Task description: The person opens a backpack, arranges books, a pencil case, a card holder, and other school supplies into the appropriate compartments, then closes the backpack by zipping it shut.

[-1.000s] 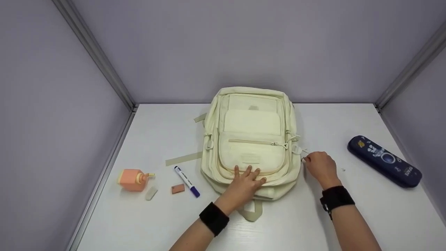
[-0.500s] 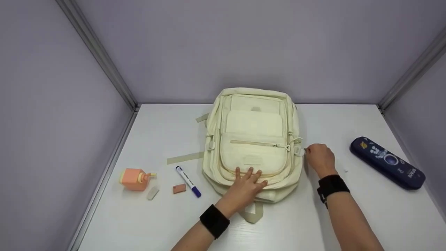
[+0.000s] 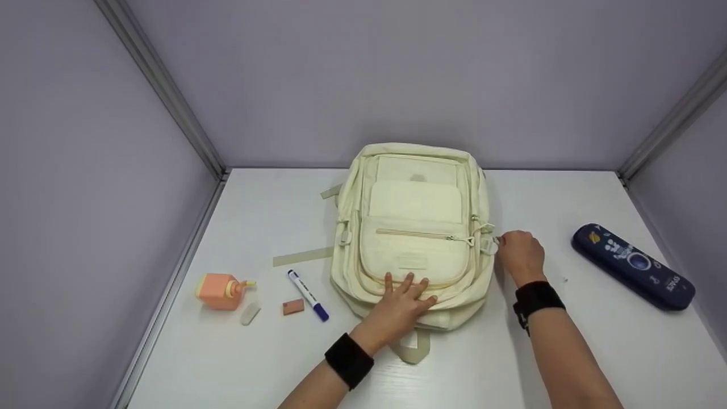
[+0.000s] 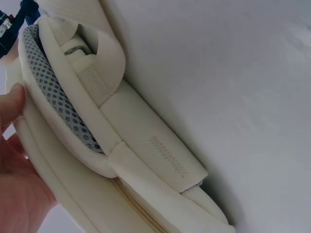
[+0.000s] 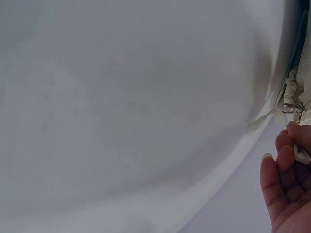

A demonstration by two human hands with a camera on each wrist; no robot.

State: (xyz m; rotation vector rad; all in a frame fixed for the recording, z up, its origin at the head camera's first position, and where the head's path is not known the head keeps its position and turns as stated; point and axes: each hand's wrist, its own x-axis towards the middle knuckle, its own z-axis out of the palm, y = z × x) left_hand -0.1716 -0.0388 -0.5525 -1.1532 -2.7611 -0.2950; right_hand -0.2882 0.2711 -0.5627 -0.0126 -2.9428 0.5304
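A cream backpack [image 3: 417, 199] lies with its front pocket up in the head view. My left hand [image 3: 397, 309] rests with spread fingers on its lower front. At the bag's right side, beside a pale buckle [image 3: 489, 245], my right hand [image 3: 521, 255] pinches a zipper pull [image 5: 301, 154]. The right wrist view shows the fingertips just under the metal zipper slider [image 5: 297, 114], with another cord pull [image 5: 257, 124] hanging free. In the left wrist view a shoulder strap with grey mesh [image 4: 60, 92] runs along the bag.
On the white table [image 3: 227, 369], left of the bag, are an orange bottle [image 3: 219, 291], a whitish eraser [image 3: 250, 313], a pinkish eraser [image 3: 293, 307] and a marker [image 3: 308, 295]. A dark blue pencil case [image 3: 633, 267] lies right. Grey panels [image 3: 420, 74] enclose the table.
My right hand has moved a little away from me along the bag's right side, toward the buckle. My left hand has stayed on the bag's front.
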